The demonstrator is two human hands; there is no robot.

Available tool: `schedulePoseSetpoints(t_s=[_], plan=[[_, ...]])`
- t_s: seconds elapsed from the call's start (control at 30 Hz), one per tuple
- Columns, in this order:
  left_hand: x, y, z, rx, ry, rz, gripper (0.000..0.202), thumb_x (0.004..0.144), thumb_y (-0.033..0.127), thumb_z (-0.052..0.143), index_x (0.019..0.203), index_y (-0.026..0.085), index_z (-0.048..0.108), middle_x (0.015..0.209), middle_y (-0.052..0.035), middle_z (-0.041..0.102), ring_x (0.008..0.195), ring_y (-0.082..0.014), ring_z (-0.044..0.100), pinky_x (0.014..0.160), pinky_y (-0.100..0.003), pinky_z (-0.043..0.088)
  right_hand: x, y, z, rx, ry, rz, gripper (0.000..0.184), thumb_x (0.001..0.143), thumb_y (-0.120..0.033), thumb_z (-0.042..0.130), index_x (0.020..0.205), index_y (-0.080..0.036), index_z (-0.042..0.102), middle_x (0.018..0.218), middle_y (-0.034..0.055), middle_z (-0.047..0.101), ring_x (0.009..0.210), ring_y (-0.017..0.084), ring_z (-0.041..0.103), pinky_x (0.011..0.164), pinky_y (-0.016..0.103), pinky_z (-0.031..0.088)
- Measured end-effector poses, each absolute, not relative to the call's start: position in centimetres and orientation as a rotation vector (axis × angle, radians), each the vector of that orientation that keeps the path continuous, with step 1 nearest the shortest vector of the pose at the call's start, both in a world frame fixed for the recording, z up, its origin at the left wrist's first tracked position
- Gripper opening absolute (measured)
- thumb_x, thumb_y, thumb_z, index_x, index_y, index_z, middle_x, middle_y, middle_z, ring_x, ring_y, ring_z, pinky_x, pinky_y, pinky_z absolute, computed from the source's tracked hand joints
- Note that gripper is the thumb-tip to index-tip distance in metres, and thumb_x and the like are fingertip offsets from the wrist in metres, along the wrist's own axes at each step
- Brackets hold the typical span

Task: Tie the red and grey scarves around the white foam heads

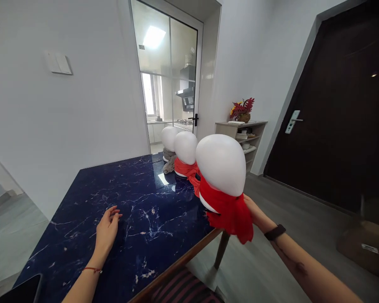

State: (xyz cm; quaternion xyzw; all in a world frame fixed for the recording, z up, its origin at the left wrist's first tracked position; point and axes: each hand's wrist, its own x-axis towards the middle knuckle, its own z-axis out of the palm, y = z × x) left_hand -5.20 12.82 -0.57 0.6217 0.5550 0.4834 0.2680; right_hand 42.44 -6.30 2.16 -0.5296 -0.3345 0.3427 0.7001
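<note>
My left hand (108, 225) rests on the dark blue marbled table (91, 202), fingers loosely bent and apart, with nothing in it. At the table's right edge stands a large smooth white head-shaped form (222, 162) with a red scarf (219, 202) wrapped round its lower part. One end of the scarf hangs over the edge. My right hand (251, 208) is up against the far right side of this scarf; its fingers are hidden behind the cloth. Behind are a second white form (185, 147) in a red-orange scarf (185, 167) and a third white form (169, 138) in a grey scarf (169, 162).
A phone-like dark device (23, 290) lies at the table's near left corner. Beneath the front edge is a striped seat or cloth (183, 290). A low shelf (255, 126) with a flower basket (244, 112) stands beyond, near a dark door (331, 101).
</note>
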Motion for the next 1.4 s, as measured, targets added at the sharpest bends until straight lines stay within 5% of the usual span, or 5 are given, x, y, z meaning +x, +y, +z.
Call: schedulePoseSetpoints(t_s=[0.63, 0.97, 1.13, 1.3, 1.4], plan=[[-5.5, 12.9, -0.9, 1.575, 1.535, 1.275, 0.034, 0.075, 0.039, 0.046, 0.099, 0.018, 0.055, 0.092, -0.0073, 0.063, 0.079, -0.0225, 0.065, 0.077, -0.040, 0.053, 46.2, 1.6, 1.3, -1.425, -0.815, 0.887, 0.017, 0.074, -0.022, 0.055, 0.089, -0.021, 0.064, 0.096, 0.0054, 0.072, 0.083, 0.020, 0.068, 0.077, 0.035, 0.056], [-5.2, 12.4, -0.3, 1.545, 1.524, 1.322, 0.034, 0.073, 0.039, 0.048, 0.097, 0.017, 0.055, 0.088, -0.0058, 0.062, 0.075, -0.0211, 0.066, 0.073, -0.039, 0.054, 46.3, 3.7, 1.3, -1.796, -0.885, 0.448, 0.010, 0.073, -0.015, 0.054, 0.077, -0.017, 0.062, 0.096, 0.0150, 0.069, 0.105, 0.025, 0.059, 0.090, 0.032, 0.042], [-5.2, 12.2, -0.4, 1.564, 1.539, 1.322, 0.033, 0.074, 0.038, 0.047, 0.098, 0.016, 0.055, 0.087, -0.0063, 0.062, 0.075, -0.0208, 0.066, 0.073, -0.038, 0.055, 46.9, 2.8, 1.9, -1.924, -0.853, 0.332, 0.017, 0.072, -0.014, 0.052, 0.084, -0.013, 0.063, 0.087, 0.0134, 0.069, 0.093, 0.023, 0.063, 0.086, 0.031, 0.042], [-5.4, 12.0, -0.5, 1.652, 1.574, 1.301, 0.035, 0.076, 0.037, 0.045, 0.101, 0.016, 0.056, 0.085, -0.0066, 0.063, 0.074, -0.0210, 0.066, 0.072, -0.037, 0.053, 44.4, -1.2, 2.3, -1.932, -0.726, 0.101, 0.042, 0.083, -0.023, 0.040, 0.122, -0.007, 0.047, 0.096, 0.0147, 0.065, 0.088, 0.022, 0.060, 0.084, 0.035, 0.043], [-5.3, 11.5, 0.0, 1.740, 1.691, 1.289, 0.035, 0.075, 0.036, 0.044, 0.100, 0.015, 0.059, 0.077, -0.0052, 0.063, 0.071, -0.0213, 0.063, 0.072, -0.036, 0.051, 39.0, -4.1, 1.7, -1.679, -0.897, -0.098, 0.037, 0.088, -0.033, 0.040, 0.118, -0.014, 0.049, 0.096, 0.0107, 0.063, 0.085, 0.020, 0.058, 0.083, 0.033, 0.043]])
